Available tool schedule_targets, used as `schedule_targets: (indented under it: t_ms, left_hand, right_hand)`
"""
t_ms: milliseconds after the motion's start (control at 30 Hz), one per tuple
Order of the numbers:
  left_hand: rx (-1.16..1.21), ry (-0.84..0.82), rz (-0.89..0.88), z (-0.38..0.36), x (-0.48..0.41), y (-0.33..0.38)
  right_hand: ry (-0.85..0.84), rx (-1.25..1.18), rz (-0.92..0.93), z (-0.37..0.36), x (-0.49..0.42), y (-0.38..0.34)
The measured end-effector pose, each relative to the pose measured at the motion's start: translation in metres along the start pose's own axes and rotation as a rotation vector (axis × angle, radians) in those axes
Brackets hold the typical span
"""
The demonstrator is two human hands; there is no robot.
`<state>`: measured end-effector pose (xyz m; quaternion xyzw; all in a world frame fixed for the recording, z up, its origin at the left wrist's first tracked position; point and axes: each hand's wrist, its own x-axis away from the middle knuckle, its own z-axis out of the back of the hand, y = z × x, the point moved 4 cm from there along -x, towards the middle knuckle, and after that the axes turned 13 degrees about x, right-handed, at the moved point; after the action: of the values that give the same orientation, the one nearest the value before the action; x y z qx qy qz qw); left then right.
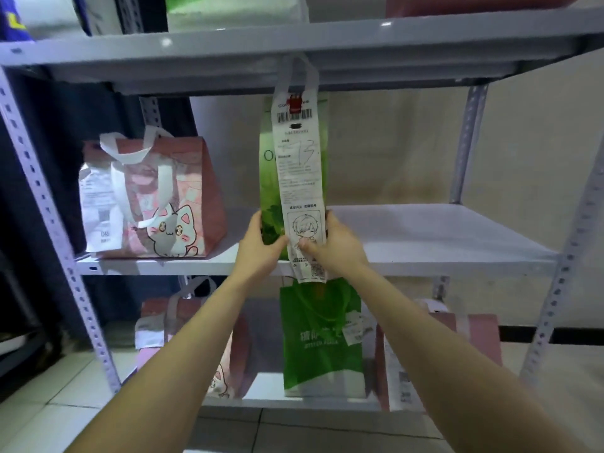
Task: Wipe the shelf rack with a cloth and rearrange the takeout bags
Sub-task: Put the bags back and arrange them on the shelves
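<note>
Head view. Landmark: tall green bag (271, 178), upright at the front edge of the middle shelf (441, 237) of the shelf rack (42, 191).
- Left hand (258, 246) grips the bag's lower left side, thumb across the front.
- Right hand (333, 243) grips the lower right side, thumb pressing the long receipt (299, 171) that hangs down the bag's front and past the shelf edge.
- Bag base hidden by both hands; cannot tell whether it rests on the board.
- The bag's white handles reach the underside of the shelf above.
- Left of the bag, same shelf, well apart: pink cat bag (163, 204).
- Directly below the bag, lower shelf: green bag (322, 341), with a pink bag (474, 335) to its right.
</note>
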<state>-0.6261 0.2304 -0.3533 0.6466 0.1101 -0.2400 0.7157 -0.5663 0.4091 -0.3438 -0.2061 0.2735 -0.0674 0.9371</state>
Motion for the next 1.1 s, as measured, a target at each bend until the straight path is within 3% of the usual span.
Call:
schedule_targets:
  t_ms: [200,600,733,833,933,1100]
  left_hand:
    - [-0.058,0.094,0.03,0.058,0.004,-0.009]
    - [-0.096,0.04,0.025,0.068,0.013,-0.015]
    - [-0.193,0.274,-0.189,0.075,0.038,0.003]
    - [-0.206,0.405,-0.325,0.062,0.076,0.021]
    - [-0.198,0.326,-0.331,0.029,0.112,0.018]
    - [-0.195,-0.047,-0.124,-0.064,0.148,-0.042]
  right_hand:
    - [-0.015,-0.033,0.057,-0.033,-0.008,-0.052]
    - [-0.099,-0.052,-0.033,-0.038,-0.002,-0.048]
    - [-0.039,-0.121,-0.021,-0.016,0.019,-0.037]
    - [0.147,-0.223,-0.036,0.009,0.045,-0.017]
    - [0.275,-0.291,-0.084,0.026,0.08,0.015]
    - [0.271,-0.275,-0.238,0.016,0.148,0.111]
